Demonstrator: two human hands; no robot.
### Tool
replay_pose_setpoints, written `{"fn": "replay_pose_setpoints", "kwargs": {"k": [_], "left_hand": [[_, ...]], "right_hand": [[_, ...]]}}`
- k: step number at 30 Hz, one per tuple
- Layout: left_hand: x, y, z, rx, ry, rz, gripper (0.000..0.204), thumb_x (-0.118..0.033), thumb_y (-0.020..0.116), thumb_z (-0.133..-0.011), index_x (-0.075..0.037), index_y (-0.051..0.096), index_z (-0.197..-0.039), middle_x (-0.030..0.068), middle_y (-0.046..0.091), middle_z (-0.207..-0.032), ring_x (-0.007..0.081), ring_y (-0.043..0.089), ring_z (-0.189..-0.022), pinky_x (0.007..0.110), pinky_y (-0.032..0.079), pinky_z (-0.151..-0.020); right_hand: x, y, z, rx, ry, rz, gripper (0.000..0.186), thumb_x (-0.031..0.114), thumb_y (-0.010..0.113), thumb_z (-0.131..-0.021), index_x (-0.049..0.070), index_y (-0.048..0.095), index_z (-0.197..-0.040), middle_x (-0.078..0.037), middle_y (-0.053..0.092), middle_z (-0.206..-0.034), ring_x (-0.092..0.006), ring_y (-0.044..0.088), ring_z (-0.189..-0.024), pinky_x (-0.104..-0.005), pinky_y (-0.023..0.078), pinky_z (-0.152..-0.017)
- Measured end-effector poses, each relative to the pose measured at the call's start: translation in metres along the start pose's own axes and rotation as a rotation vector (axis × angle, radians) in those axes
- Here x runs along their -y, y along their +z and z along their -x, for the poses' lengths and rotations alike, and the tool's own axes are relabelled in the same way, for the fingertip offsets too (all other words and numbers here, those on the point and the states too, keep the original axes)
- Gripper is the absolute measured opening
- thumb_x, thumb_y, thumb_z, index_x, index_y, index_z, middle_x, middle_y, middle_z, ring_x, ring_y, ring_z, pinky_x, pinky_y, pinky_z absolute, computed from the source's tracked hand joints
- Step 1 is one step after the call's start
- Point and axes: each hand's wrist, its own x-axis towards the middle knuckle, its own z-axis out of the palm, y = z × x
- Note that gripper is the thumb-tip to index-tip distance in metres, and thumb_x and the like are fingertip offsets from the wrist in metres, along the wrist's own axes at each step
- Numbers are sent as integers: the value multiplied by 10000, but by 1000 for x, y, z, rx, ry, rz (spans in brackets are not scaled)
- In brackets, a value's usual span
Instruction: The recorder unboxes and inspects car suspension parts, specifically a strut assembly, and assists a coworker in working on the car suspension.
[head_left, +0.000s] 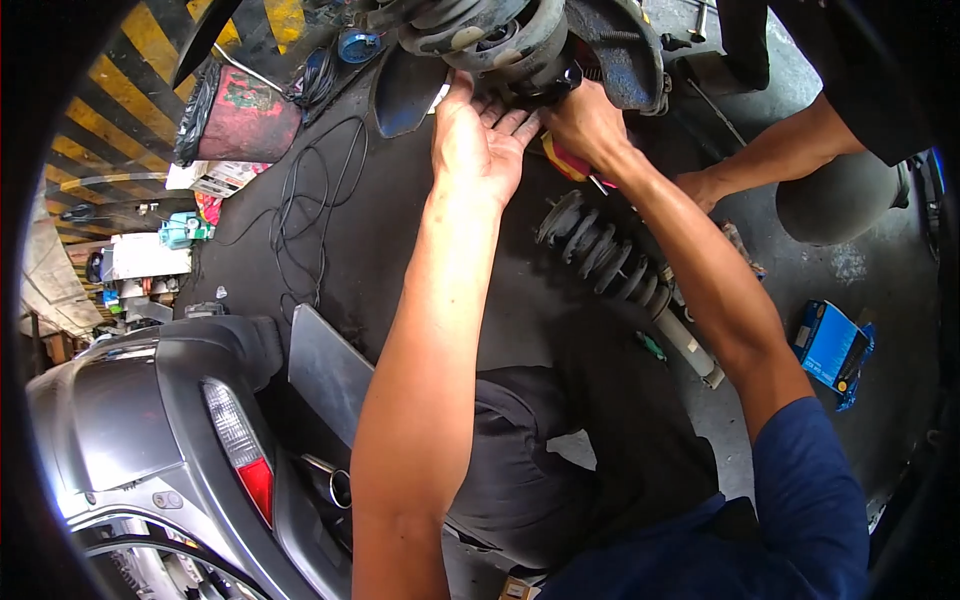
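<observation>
At the top of the head view, a grey coil spring (480, 40) hangs above my hands, with dirty blue-black curved metal plates (615, 55) on both sides. My left hand (478, 145) is palm up under the spring's lower end, its fingers stretched out and apart. Beside it on the right, my right hand (590, 125) is curled at the dark lower part of the spring assembly; its fingertips and whatever they grip are hidden. Just below my right hand shows a yellow and red object (565, 160), partly covered by it.
A strut with a coil spring (600, 255) lies on the floor at the right, near another person's hand (700, 188). Further right are a blue box (832, 345) and a grey rounded tank (835, 200). A car's rear (170, 400), a loose cable (300, 220) and a red bucket (250, 115) are left.
</observation>
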Motion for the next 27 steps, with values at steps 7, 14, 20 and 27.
{"fn": "replay_pose_setpoints", "kwargs": {"k": [7, 14, 20, 27], "left_hand": [[-2, 7, -2, -10, 21, 75, 666, -264, 583, -939, 47, 249, -1425, 225, 279, -1479, 377, 274, -1391, 554, 259, -1145], [1, 11, -8, -120, 10, 66, 589, -253, 660, -888, -88, 402, -1391, 150, 388, -1422, 355, 365, -1330, 544, 277, -1117], [0, 15, -10, -134, -10, 104, 543, -342, 568, -943, -114, 401, -1407, 145, 347, -1471, 353, 341, -1353, 559, 238, -1131], [5, 8, -12, -132, -28, 65, 593, -391, 552, -938, -137, 374, -1443, 69, 314, -1518, 316, 248, -1409, 597, 170, -1134]], "right_hand": [[4, -7, 8, 78, 4, -1, 299, 235, 644, -805, 46, 632, -1037, -242, 663, -938, -446, 623, -891, -513, 505, -761], [-22, -1, -3, 209, 71, -32, 361, 245, 612, -862, 57, 577, -1168, -260, 634, -1076, -451, 567, -1049, -488, 478, -861], [-9, -6, 6, 71, -90, -77, 400, 227, 629, -824, 55, 556, -1178, -249, 643, -1060, -462, 575, -1022, -503, 476, -854], [0, -7, 21, 187, 156, -39, 397, 286, 659, -821, 44, 580, -1126, -240, 640, -1073, -447, 581, -1011, -500, 481, -839]]}}
